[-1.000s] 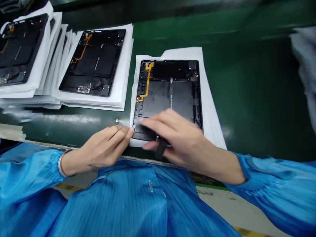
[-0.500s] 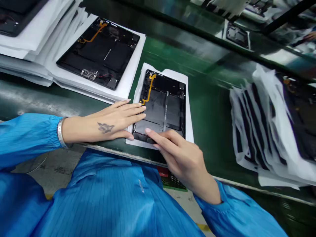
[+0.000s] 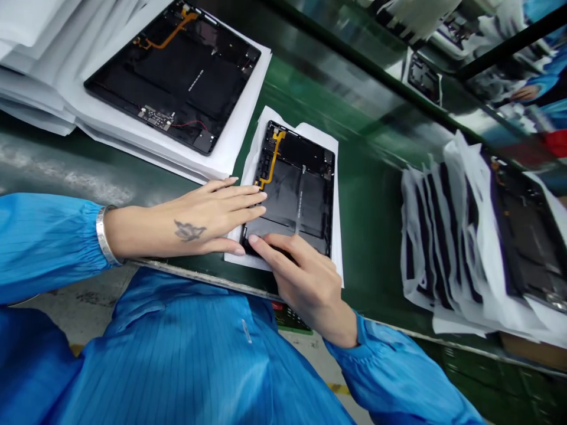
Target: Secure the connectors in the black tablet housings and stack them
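An opened tablet (image 3: pixel 286 200) lies on a white sheet (image 3: pixel 333 177) in front of me, its black inside facing up. A yellow-orange ribbon cable (image 3: pixel 273 159) runs along its upper left. My left hand (image 3: pixel 212 215) lies flat with fingers stretched out, their tips on the tablet's left edge and the thumb near its lower left corner. My right hand (image 3: pixel 305 274) is bent over the lower end, fingers curled close together, one fingertip touching the lower left corner area. Whatever it may hold there is hidden beneath the fingers.
Left of the tablet, a second open tablet (image 3: pixel 177 77) tops a stack of white sheets (image 3: pixel 101 139). On the right stands a row of tablets in white sheets (image 3: pixel 465 236), another open tablet (image 3: pixel 527 224) beside it. Behind runs a dark shelf rail (image 3: pixel 354 71). A co-worker's hand (image 3: pixel 525 92) shows far right.
My right hand has shifted left along the tablet's lower end, toward its lower left corner. My left hand keeps its place on the left edge. The view has moved slightly.
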`<control>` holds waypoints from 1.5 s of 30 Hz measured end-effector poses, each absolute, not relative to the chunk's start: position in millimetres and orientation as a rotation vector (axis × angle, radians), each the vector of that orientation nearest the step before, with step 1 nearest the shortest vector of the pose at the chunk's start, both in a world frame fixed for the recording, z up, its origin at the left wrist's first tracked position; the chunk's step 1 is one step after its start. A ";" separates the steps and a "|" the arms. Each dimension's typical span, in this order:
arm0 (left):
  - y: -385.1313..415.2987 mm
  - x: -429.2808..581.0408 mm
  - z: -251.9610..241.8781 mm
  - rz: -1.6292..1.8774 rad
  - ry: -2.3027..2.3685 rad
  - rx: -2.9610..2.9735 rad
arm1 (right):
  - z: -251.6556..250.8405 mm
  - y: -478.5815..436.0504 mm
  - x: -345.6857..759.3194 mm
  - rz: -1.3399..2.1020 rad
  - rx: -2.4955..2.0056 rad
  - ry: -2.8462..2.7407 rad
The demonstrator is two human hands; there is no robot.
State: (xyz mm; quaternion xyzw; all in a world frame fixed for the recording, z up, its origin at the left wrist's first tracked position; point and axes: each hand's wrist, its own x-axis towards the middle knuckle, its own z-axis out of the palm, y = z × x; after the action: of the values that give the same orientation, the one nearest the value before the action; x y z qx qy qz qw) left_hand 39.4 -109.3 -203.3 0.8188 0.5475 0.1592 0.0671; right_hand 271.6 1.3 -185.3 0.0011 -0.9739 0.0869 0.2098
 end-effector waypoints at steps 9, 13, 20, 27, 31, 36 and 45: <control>-108.3 38.9 -210.3 0.519 1.659 2.456 | -185.1 0.7 268.8 0.241 -0.008 -2.715; -108.7 39.5 -209.5 0.553 1.653 2.433 | -184.9 0.5 267.8 0.216 -0.013 -2.713; -109.0 40.3 -208.7 0.536 1.652 2.440 | -168.2 0.1 261.0 -0.028 0.105 -2.819; -107.9 39.6 -206.1 0.566 1.639 2.438 | -162.1 6.1 257.7 -0.063 0.202 -2.907; -108.9 36.4 -203.4 0.554 1.616 2.464 | -178.1 12.7 267.5 0.399 -0.003 -2.748; -109.3 35.9 -203.8 0.539 1.628 2.471 | -186.7 7.0 272.9 0.345 -0.073 -2.663; -113.2 40.4 -189.6 0.518 1.662 2.469 | -185.8 4.1 268.8 0.225 0.007 -2.707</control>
State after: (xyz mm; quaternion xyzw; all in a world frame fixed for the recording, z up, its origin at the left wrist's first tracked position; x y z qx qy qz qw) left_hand 40.4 -113.2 -189.6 0.8158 0.5491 0.1713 0.0605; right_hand 268.8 4.1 -185.8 0.0025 -0.9741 0.0809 0.2112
